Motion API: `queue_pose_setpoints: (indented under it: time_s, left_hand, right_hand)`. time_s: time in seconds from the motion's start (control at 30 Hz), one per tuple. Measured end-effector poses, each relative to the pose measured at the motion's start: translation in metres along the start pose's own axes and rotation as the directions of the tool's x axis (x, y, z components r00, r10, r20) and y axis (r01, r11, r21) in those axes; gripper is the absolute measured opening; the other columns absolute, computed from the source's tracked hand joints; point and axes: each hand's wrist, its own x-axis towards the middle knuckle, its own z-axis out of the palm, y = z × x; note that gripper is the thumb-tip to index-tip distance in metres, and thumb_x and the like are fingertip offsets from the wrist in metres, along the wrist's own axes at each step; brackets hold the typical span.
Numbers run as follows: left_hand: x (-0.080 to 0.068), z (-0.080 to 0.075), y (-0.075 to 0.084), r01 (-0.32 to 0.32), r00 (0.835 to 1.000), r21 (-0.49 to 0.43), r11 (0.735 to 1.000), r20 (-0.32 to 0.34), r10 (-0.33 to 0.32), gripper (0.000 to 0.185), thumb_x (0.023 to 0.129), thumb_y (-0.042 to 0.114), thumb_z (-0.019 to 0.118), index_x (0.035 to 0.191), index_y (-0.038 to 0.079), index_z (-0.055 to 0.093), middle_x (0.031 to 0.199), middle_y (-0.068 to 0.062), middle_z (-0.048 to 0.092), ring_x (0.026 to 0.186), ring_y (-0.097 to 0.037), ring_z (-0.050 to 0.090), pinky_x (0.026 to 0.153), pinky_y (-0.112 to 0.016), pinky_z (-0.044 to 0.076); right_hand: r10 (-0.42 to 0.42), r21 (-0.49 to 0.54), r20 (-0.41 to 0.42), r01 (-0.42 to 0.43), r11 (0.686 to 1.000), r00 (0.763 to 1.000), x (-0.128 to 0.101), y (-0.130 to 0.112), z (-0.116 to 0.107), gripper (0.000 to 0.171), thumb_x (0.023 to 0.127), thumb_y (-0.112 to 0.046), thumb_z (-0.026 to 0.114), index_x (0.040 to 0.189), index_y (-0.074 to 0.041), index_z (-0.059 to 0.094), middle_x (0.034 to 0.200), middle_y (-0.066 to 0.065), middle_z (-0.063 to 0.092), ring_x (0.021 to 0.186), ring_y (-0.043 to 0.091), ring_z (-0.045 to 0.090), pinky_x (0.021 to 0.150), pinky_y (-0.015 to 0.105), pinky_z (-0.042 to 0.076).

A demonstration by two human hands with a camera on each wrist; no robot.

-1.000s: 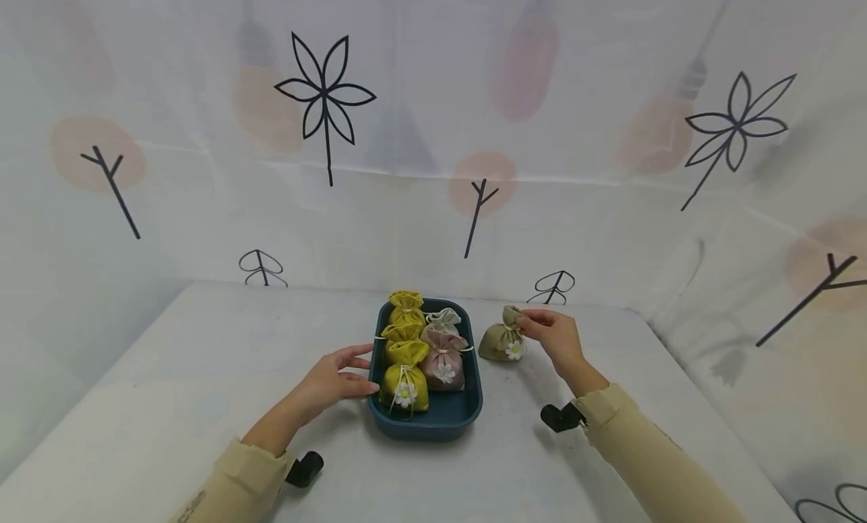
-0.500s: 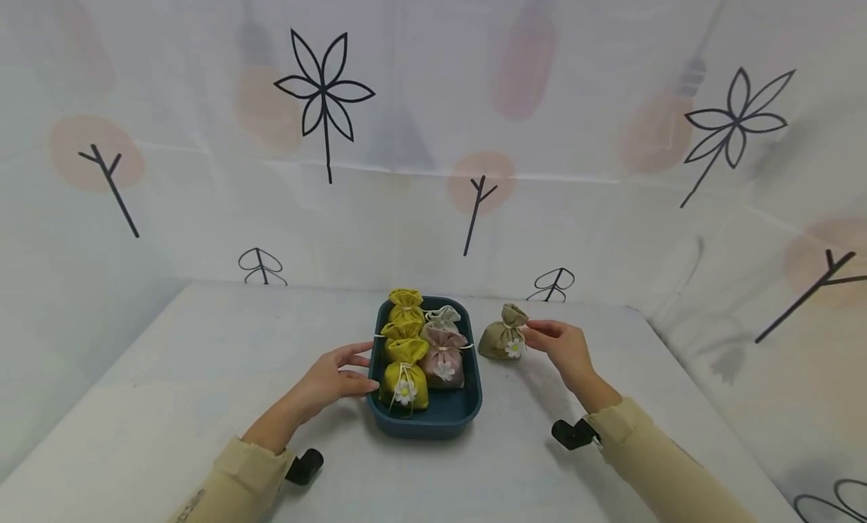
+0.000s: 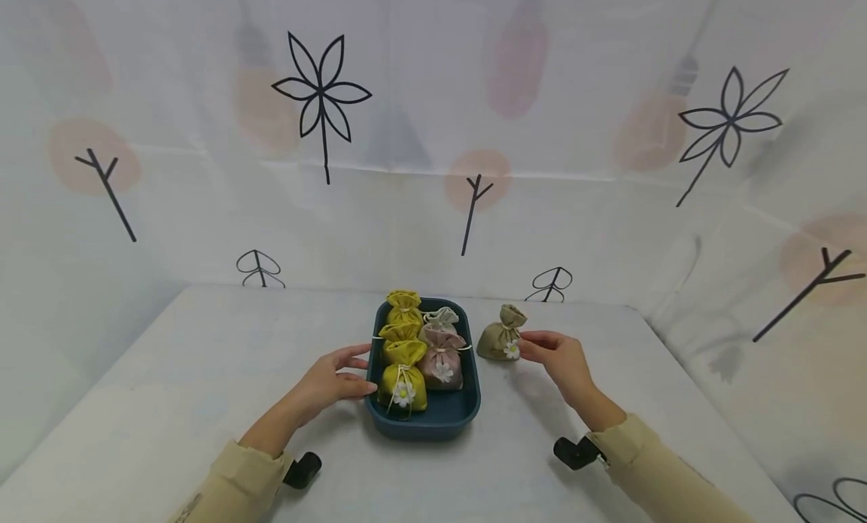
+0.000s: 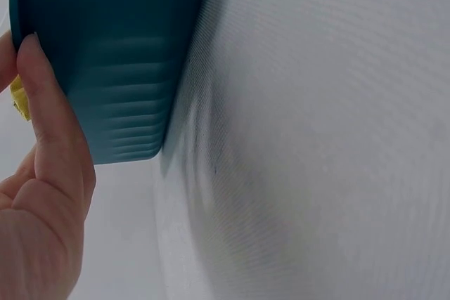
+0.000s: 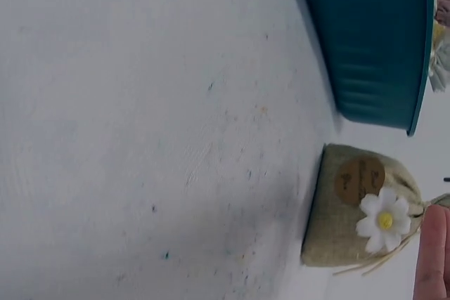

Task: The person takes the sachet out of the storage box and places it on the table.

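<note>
Five small drawstring fabric pouches (image 3: 421, 350) already packed in dark teal plastic tray (image 3: 425, 421), frame centre. One olive burlap pouch with white daisy (image 3: 502, 337) outside, right of tray, on white counter (image 3: 169, 387). Right hand (image 3: 559, 360) grip spread, fingertips beside it; left hand (image 3: 327, 381) spread against tray's wall.

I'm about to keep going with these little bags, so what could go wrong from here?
The olive bag stands alone on the table, right beside the right hand; a nudge might tip it. The tray looks crowded with five bags, so adding one could knock the pink bag over. The left hand only rests against the tray, which might slide.
</note>
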Motion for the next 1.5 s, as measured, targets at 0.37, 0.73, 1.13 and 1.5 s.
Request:
queue_pose_setpoints:
  time_s: [0.37, 0.73, 1.13, 1.5]
  left_hand:
    - [0.0, 0.0, -0.001, -0.014, 1.0, 0.001, 1.0, 0.006, 0.014, 0.072, 0.076, 0.011, 0.077, 0.139, 0.013, 0.043, 0.121, -0.013, 0.051, 0.091, -0.019, 0.059, 0.075, -0.035, 0.054]
    - [0.0, -0.001, -0.002, -0.018, 1.0, 0.0, 1.0, 0.011, 0.018, 0.071, 0.076, 0.011, 0.077, 0.139, 0.013, 0.043, 0.121, -0.013, 0.051, 0.091, -0.019, 0.059, 0.075, -0.035, 0.054]
    - [0.001, -0.001, -0.002, -0.017, 1.0, -0.002, 1.0, 0.018, 0.017, 0.072, 0.076, 0.012, 0.078, 0.139, 0.013, 0.043, 0.121, -0.014, 0.051, 0.091, -0.02, 0.059, 0.076, -0.035, 0.054]
    - [0.001, -0.001, -0.002, -0.021, 1.0, 0.003, 1.0, 0.019, 0.021, 0.073, 0.075, 0.013, 0.078, 0.139, 0.012, 0.043, 0.121, -0.014, 0.051, 0.093, -0.02, 0.059, 0.076, -0.035, 0.054]
  right_hand:
    - [-0.096, -0.026, 0.037, 0.097, 0.995, 0.995, -0.005, -0.013, 0.012, 0.039, 0.084, -0.022, 0.07, 0.11, 0.006, 0.064, 0.097, 0.011, 0.067, 0.083, 0.019, 0.065, 0.083, 0.045, 0.05]
    - [-0.06, -0.05, 0.117, 0.066, 0.997, 0.991, -0.007, -0.031, 0.023, 0.044, 0.082, -0.028, 0.073, 0.113, 0.002, 0.064, 0.105, 0.01, 0.065, 0.093, 0.02, 0.06, 0.086, 0.041, 0.048]
    - [-0.096, -0.053, 0.156, 0.105, 0.993, 0.983, -0.004, -0.045, 0.036, 0.032, 0.083, -0.022, 0.072, 0.108, -0.002, 0.068, 0.104, 0.009, 0.066, 0.092, 0.021, 0.06, 0.086, 0.042, 0.05]
    - [-0.081, -0.051, 0.241, 0.096, 0.994, 0.967, 0.004, -0.056, 0.048, 0.044, 0.08, -0.025, 0.075, 0.113, 0.002, 0.064, 0.103, 0.009, 0.067, 0.09, 0.02, 0.064, 0.087, 0.042, 0.049]
